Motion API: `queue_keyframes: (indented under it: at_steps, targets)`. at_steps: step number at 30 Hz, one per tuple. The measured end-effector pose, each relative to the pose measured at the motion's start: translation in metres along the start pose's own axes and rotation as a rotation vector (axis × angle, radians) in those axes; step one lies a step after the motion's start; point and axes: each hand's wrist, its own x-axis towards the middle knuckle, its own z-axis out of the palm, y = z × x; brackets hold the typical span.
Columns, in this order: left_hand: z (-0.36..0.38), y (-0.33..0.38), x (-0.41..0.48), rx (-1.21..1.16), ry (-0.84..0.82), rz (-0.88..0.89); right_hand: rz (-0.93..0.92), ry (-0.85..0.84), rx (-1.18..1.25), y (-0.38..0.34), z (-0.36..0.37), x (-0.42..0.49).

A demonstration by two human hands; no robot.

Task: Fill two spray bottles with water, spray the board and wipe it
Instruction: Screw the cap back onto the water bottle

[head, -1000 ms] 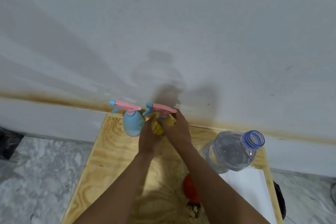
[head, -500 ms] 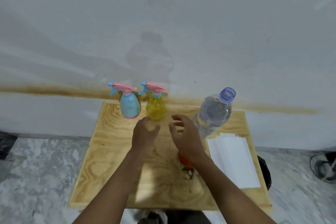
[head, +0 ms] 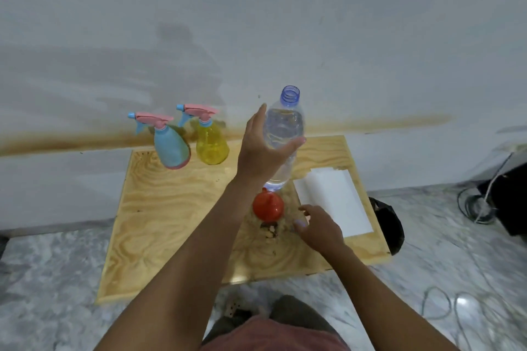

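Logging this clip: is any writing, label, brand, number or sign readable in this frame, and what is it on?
No readable text anywhere in this frame.
Water bottle: clear plastic, no label visible.
Blue spray bottle and yellow spray bottle: plain, no print visible.
White sheet: blank.
Red funnel and wooden board: only grain and stains, no lettering.
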Motion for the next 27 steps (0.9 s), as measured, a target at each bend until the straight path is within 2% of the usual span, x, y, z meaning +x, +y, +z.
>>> queue_keyframes:
  at_steps: [5, 12, 14, 17, 20, 23, 27]
  targets:
    - [0.016, 0.004, 0.005, -0.087, 0.077, -0.058, -0.023, -0.123, -0.109, 0.014, 0.011, 0.008]
    - [0.017, 0.002, 0.007, -0.018, 0.103, -0.059, -0.117, -0.092, -0.079, 0.017, 0.015, 0.022]
    - [0.017, 0.002, 0.006, -0.009, 0.112, -0.064, -0.110, -0.031, 0.038, 0.015, 0.009, 0.024]
    - [0.018, 0.001, 0.006, -0.001, 0.122, -0.056, -0.165, 0.163, 0.282, 0.004, -0.018, 0.025]
    - [0.019, 0.001, 0.004, -0.009, 0.126, -0.054, -0.312, 0.341, 0.457, -0.021, -0.064, 0.023]
    - [0.019, 0.002, 0.004, -0.004, 0.131, -0.055, -0.485, 0.517, 0.516, -0.054, -0.114, 0.017]
    - [0.020, 0.002, 0.003, -0.033, 0.125, -0.062, -0.604, 0.542, 0.619, -0.099, -0.168, 0.008]
